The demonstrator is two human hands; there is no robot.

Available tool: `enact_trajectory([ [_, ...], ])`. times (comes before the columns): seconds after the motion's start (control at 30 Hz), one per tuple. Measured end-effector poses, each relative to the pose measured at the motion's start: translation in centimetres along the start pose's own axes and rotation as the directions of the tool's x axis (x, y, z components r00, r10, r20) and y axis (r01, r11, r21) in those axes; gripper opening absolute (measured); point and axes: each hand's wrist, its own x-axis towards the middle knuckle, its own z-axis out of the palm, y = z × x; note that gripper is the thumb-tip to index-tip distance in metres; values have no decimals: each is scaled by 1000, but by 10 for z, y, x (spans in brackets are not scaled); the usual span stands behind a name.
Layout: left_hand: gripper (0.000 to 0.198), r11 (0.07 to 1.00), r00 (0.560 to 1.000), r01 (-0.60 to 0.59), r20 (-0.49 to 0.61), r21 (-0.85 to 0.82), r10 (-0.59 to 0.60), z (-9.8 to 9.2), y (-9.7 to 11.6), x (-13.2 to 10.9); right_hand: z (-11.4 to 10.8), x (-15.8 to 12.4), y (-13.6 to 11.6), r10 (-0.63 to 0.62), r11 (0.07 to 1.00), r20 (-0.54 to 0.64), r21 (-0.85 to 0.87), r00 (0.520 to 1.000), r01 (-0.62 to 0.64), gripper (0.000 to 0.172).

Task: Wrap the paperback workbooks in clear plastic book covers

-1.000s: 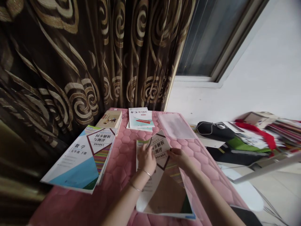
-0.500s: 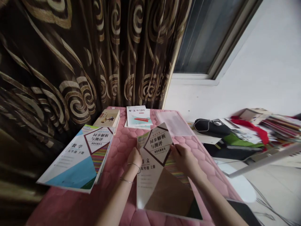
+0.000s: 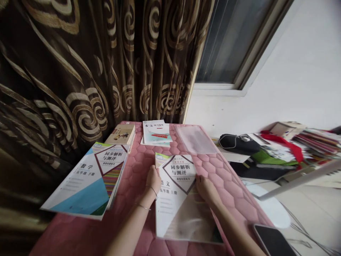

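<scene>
A white workbook (image 3: 181,209) with a dark diamond frame on its cover lies in front of me on the pink quilted table cover (image 3: 138,163). My left hand (image 3: 153,181) is closed around its left edge, with bracelets at the wrist. On the opposite edge, my right hand (image 3: 206,190) grips it with fingers curled at the side; some fingertips are hidden. To the left rests a similar blue and white workbook (image 3: 80,188) on a pile. Behind that pile are small tan books (image 3: 121,134).
White booklets (image 3: 156,133) and a clear plastic sleeve (image 3: 195,139) lie at the table's far end. A dark tablet-like device (image 3: 273,240) is at the front right. Beyond the right edge stand a cluttered shelf (image 3: 277,163) and a white stool (image 3: 277,213). A patterned curtain (image 3: 87,71) hangs at left.
The workbook in my hands has gone from tilted up to flatter, its top edge dropping lower and straightening. My right hand has moved slightly down with it.
</scene>
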Motion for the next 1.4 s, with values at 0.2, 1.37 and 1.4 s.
enact_trajectory([
  [0.2,37,999,1000,19,2,35,-19,-14,-21,13,6,-10,-14,39,996,75,-80,996,-33,44],
  [1.37,60,898,992,-127,76,422,105,2,-24,-13,8,-12,-15,-77,981,25,-176,997,80,48],
  [1.4,63,908,990,-143,69,394,126,-2,-24,-12,9,-11,-15,-83,982,25,-170,996,87,48],
])
